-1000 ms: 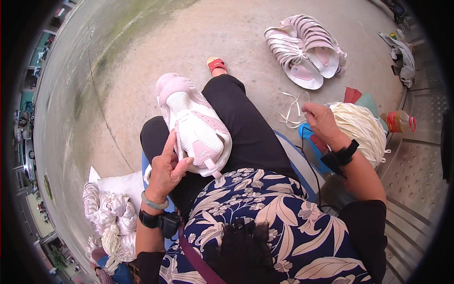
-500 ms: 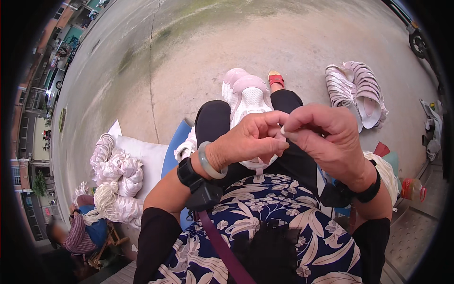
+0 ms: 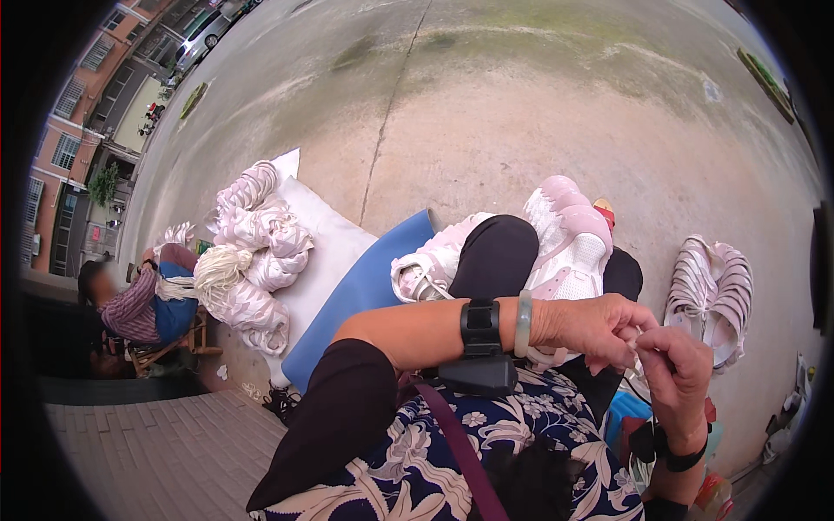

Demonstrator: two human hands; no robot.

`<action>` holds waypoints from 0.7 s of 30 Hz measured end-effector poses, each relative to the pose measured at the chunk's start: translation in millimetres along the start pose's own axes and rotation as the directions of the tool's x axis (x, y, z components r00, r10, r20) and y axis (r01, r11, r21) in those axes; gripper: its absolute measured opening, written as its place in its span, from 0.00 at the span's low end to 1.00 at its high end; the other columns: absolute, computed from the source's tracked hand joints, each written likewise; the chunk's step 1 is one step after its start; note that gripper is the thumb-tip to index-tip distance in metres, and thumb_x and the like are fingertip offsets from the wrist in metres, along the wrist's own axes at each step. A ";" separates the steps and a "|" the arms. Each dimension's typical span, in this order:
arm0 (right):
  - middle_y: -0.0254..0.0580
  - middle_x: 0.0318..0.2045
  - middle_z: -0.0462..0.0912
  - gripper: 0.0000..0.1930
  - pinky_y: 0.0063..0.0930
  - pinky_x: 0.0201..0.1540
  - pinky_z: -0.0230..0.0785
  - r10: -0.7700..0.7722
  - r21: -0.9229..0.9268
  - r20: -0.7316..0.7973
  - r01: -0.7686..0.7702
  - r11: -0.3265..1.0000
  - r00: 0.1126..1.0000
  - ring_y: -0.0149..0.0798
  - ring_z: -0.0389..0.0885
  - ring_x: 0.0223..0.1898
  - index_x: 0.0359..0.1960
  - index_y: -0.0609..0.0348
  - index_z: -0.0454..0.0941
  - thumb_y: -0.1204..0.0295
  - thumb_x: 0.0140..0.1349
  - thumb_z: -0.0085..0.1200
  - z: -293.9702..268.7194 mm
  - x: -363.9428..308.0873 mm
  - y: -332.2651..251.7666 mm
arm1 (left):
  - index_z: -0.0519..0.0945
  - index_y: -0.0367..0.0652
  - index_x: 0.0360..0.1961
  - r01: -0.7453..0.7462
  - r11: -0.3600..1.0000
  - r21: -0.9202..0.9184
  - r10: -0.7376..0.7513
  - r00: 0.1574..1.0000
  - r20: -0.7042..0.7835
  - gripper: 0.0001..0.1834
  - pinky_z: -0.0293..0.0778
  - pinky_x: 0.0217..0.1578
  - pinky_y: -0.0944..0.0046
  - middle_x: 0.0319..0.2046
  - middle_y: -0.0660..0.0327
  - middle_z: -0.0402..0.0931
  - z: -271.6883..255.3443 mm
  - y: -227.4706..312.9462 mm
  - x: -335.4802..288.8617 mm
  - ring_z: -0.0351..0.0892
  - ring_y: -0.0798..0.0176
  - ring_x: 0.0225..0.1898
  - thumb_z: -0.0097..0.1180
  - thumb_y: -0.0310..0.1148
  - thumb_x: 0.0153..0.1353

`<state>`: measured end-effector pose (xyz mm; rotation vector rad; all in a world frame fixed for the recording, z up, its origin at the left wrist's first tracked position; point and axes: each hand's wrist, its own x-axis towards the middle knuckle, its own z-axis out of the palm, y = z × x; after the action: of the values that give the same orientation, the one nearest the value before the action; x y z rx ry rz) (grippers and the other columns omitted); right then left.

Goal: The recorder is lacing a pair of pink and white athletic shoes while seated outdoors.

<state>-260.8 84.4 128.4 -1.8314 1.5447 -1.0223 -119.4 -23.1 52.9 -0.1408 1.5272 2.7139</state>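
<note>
My left hand (image 3: 599,330) and my right hand (image 3: 678,360) meet fingertip to fingertip at the right of my lap. Both are closed in a pinch. Something small and white shows between them, mostly hidden by the fingers; its kind cannot be made out. Just beyond my left hand, a row of overlapping white and pink sneaker uppers (image 3: 569,252) rests between my knees. Another white and pink sneaker upper (image 3: 421,273) with laces lies left of my knee, by a blue sheet (image 3: 356,291).
Bundled sneaker uppers (image 3: 708,300) stand on the concrete floor at the right. At the left, several tied bundles (image 3: 265,239) and a hank of white laces (image 3: 221,269) lie by a white sheet (image 3: 326,230). A person (image 3: 135,304) sits at the far left.
The view has swung left, so the floor, bundles and seated person appear farther right. My hands sit lower and farther right in the picture, still pinched together.
</note>
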 end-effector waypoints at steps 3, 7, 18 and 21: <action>0.37 0.22 0.75 0.04 0.21 0.28 0.63 0.016 -0.081 -0.081 -0.022 0.996 0.997 0.30 0.73 0.24 0.30 0.64 0.75 0.84 0.54 0.51 -12.9 -8.7 21.6 | 0.77 0.36 0.40 0.010 0.988 0.153 -0.003 0.999 -0.048 0.10 0.68 0.24 0.76 0.23 0.69 0.74 -12.8 1.1 -6.3 0.70 0.78 0.24 0.55 0.30 0.58; 0.30 0.25 0.73 0.03 0.17 0.32 0.62 0.294 0.003 -0.264 -0.303 0.953 0.919 0.23 0.69 0.29 0.31 0.64 0.75 0.83 0.59 0.50 -33.4 -33.9 93.5 | 0.79 0.35 0.31 0.073 0.927 0.367 -0.008 0.984 -0.175 0.09 0.65 0.24 0.75 0.21 0.70 0.73 -30.8 13.4 -42.3 0.66 0.79 0.23 0.54 0.32 0.61; 0.48 0.28 0.79 0.06 0.33 0.38 0.70 0.406 -0.448 -0.517 -0.643 0.622 0.753 0.45 0.78 0.31 0.36 0.58 0.77 0.76 0.57 0.50 -81.8 -175.1 327.3 | 0.81 0.36 0.32 0.343 0.889 0.303 -0.171 0.863 -0.475 0.07 0.61 0.25 0.76 0.22 0.73 0.71 -87.8 30.5 -122.2 0.63 0.79 0.24 0.56 0.30 0.60; 0.50 0.30 0.81 0.04 0.45 0.38 0.68 0.608 -0.704 -0.362 -0.635 0.318 0.706 0.56 0.78 0.36 0.31 0.56 0.76 0.75 0.55 0.50 -65.7 -162.0 327.7 | 0.81 0.35 0.33 0.291 0.881 0.374 -0.084 0.872 -0.482 0.06 0.65 0.27 0.74 0.23 0.70 0.74 -88.3 24.0 -104.8 0.67 0.77 0.26 0.56 0.27 0.59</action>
<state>-512.3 180.0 -127.6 -1.3455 2.7200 0.1103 -10.8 -108.6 37.3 -0.9166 2.0613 2.2024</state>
